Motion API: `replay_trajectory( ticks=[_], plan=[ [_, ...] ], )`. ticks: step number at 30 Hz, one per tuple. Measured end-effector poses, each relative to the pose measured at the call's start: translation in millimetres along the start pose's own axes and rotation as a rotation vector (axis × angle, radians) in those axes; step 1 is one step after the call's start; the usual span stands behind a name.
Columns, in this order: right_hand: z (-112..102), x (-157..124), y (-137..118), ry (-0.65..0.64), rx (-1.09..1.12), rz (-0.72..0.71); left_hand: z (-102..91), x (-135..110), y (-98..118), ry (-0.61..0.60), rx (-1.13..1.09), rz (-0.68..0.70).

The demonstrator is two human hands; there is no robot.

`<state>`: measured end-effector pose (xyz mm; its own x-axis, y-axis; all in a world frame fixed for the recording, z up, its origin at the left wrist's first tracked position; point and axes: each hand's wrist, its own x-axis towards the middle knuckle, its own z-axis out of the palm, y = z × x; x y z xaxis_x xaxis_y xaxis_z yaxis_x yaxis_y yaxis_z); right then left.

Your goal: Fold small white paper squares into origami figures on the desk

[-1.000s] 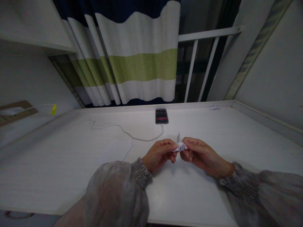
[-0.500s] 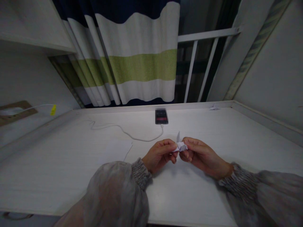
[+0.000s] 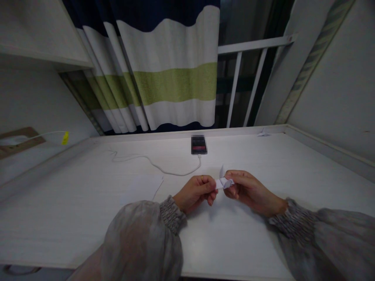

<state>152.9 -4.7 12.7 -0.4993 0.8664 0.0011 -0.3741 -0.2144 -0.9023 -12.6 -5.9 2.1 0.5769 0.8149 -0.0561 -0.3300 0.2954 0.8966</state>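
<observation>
Between my two hands, just above the white desk [image 3: 222, 242], is a small piece of folded white paper [image 3: 224, 183]. My left hand [image 3: 200, 192] pinches its left end between thumb and fingers; a ring shows on one finger. At the other end my right hand [image 3: 249, 191] grips the paper, thumb on top and fingers curled beneath. One thin flap of the paper sticks up beside the right thumb. Its underside and the fingertips behind it are hidden.
A dark, blurred device [image 3: 199, 144] lies near the desk's back edge, with a white cable [image 3: 172, 173] running left from it. Another folded white paper piece [image 3: 263, 133] lies at the back right. A striped curtain [image 3: 175, 82] hangs behind the desk.
My left hand has slid slightly left along the paper, so more of its left end shows. The right hand keeps its hold.
</observation>
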Motion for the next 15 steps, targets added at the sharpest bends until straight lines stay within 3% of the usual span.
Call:
replay_trajectory(
  ticks=[6, 15],
  plan=[
    [4.4, -0.3, -0.9, -0.036, 0.034, -0.016, 3.9, 0.6, -0.7, -0.013, -0.045, 0.107],
    [-1.3, 0.9, -1.6, -0.032, -0.122, 0.022, 4.9, 1.2, 0.8, -0.051, 0.122, -0.004]
  ],
)
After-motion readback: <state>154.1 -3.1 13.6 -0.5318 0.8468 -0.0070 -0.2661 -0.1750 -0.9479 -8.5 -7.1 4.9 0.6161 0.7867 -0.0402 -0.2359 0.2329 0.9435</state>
